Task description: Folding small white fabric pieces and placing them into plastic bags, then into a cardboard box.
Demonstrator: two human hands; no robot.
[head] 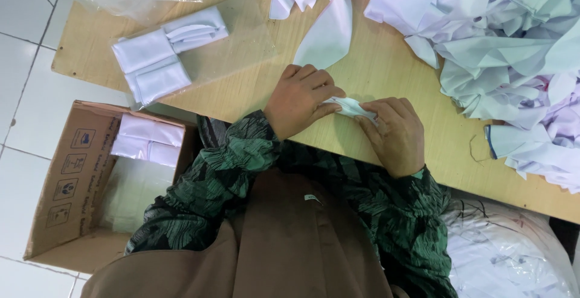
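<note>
**2 hands pressing a small white cloth piece at the near edge**

The left hand (pixel 300 98) and the right hand (pixel 393 132) meet over a small folded white cloth piece (pixel 349 107), which lies on the wooden surface (pixel 386 68) close to its near edge. Both hands are closed on it, fingers curled and pinching from either side, apparently to hold a fold flat; the grip on the underside is hidden. The piece looks thin, creased and bright white, with only a narrow strip showing between the hands.

A long white strip (pixel 332 29) lies just beyond the left hand. A heap of loose white fabric (pixel 507 50) fills the right side. Folded pieces in a clear plastic bag (pixel 166 53) lie to the left, and a cardboard box (pixel 78 177) on the floor holds another packed bundle (pixel 148 139).
</note>
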